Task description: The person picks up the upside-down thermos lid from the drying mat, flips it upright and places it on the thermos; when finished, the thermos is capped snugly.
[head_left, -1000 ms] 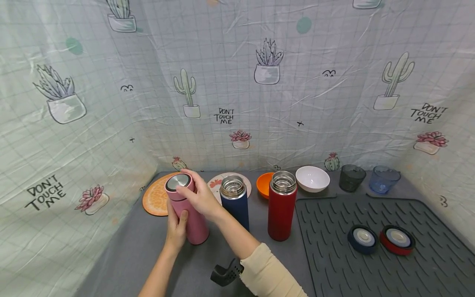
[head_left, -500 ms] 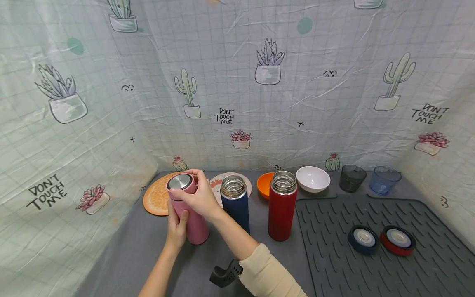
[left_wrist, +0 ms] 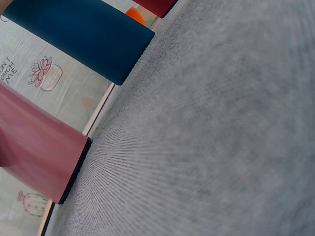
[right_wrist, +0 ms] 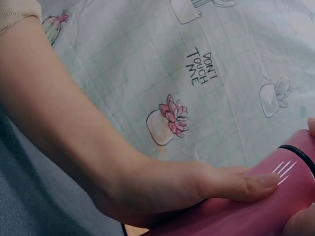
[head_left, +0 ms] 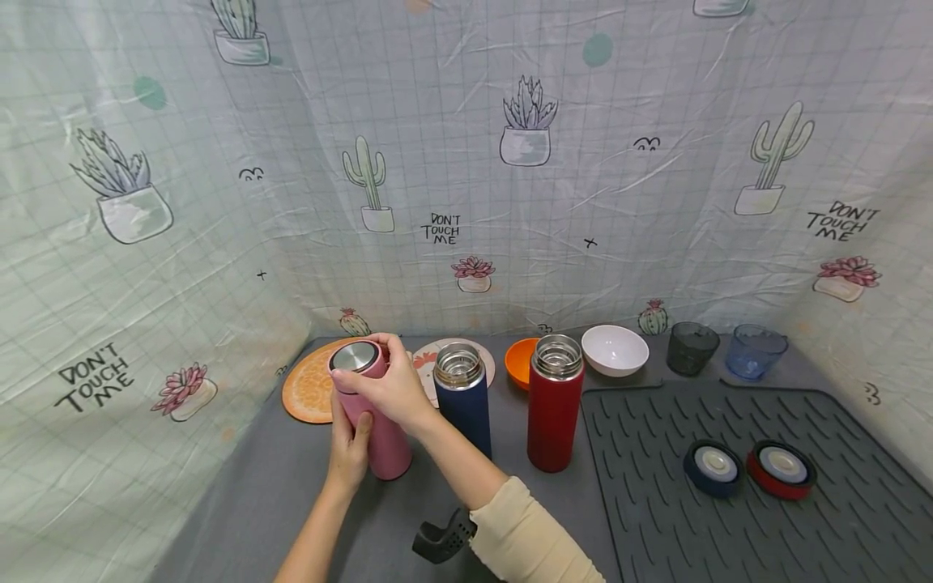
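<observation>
Pink flask (head_left: 372, 421) near the table's left edge: left hand (head_left: 347, 453) grips its body to steady it, right hand (head_left: 394, 389) clasps the lid (head_left: 355, 359).

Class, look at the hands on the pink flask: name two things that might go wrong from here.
1. The right hand grips the lid of the pink flask while the left hand holds its body; a hard twist might tip the tall flask.
2. The open blue flask stands right beside the right forearm, so a swing of that arm might knock it over.
</observation>
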A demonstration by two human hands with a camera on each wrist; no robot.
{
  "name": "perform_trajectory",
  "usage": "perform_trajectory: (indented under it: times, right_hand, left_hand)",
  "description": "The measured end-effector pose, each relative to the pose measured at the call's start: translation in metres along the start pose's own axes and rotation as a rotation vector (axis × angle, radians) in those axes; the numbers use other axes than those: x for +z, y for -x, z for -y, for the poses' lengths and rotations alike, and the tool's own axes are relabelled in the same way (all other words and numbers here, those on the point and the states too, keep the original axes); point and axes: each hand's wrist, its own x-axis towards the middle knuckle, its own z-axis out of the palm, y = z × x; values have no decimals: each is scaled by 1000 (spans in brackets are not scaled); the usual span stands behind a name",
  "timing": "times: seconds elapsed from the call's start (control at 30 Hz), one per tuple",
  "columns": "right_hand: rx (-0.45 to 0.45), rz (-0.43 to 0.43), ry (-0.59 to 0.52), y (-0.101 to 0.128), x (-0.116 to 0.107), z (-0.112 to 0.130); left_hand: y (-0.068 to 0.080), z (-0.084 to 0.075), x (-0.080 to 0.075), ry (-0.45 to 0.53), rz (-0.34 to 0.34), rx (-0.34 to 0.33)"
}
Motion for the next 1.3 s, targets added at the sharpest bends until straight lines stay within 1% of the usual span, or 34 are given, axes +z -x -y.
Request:
perform_trajectory:
  times: [0.1,0.2,0.3,0.4,0.43,0.53,0.63,0.77,0.83,0.87,0.93,1.03,1.13,1.2,1.3]
  right_hand:
    - [15,15,53,0,-1,0]
    - [8,41,54,0,-2,-1]
    - [-49,36,29,1,-3,-3]
    - [-85,17,5,2,-2,-5]
    - [-92,13,18,2,-2,-5]
    - [-76,36,31,1,-3,-5]
    - [-76,58,3,0,-5,-5]
    - [-51,23,-44,0,-4,-6]
    - [-35,6,-10,1,-3,-6]
    - [-31,10,10,2,-3,-7]
    - [-50,45,10,1,-3,-7]
    - [-70,69,-23,0,-4,-7]
    - [-60,40,-59,0,-3,-5]
    - [-54,0,-57,3,-2,1]
    - [-35,-16,-33,8,-1,12]
  left_hand:
    - [0,-1,0,1,-7,-11]
    - [0,-1,0,0,-13,-17]
    - [0,-1,1,7,-17,-11]
    - [-1,-2,2,6,-21,1]
    - [0,-2,2,4,-23,6]
    - [-1,-2,2,-4,-29,14]
    - [0,-2,2,-2,-31,17]
    - [0,-2,2,13,-26,17]
    - [2,-2,2,11,-24,17]
    - [2,-2,2,11,-26,18]
    - [2,-1,1,13,-30,13]
    - [2,-2,1,17,-30,6]
    - [0,-2,1,18,-25,10]
    - [0,-2,1,11,-22,24]
    - [-1,-1,2,-1,-20,35]
